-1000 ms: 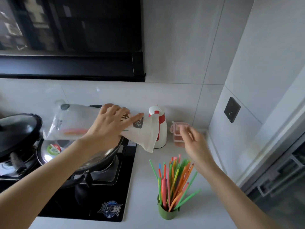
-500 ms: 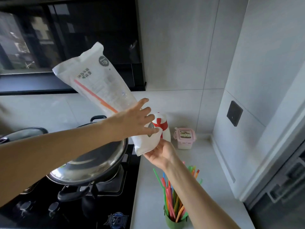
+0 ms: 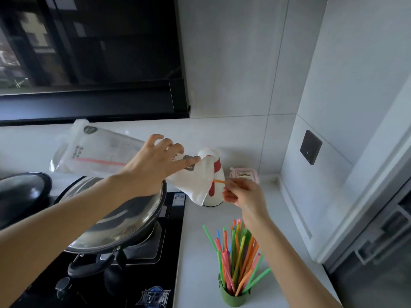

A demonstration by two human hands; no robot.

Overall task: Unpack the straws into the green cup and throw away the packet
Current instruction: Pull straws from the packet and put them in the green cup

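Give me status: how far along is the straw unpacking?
Mostly done: many straws already stand in the green cup. In hand: the left hand holds the packet tilted, and the right hand pinches an orange straw at its mouth. One pink straw shows inside. Left: those straws, then bin the packet.

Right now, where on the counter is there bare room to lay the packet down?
Bare counter lies between the hob and the green cup, below the white bottle. A narrower strip runs along the right wall. The hob is crowded: a lidded pan and a black pot.
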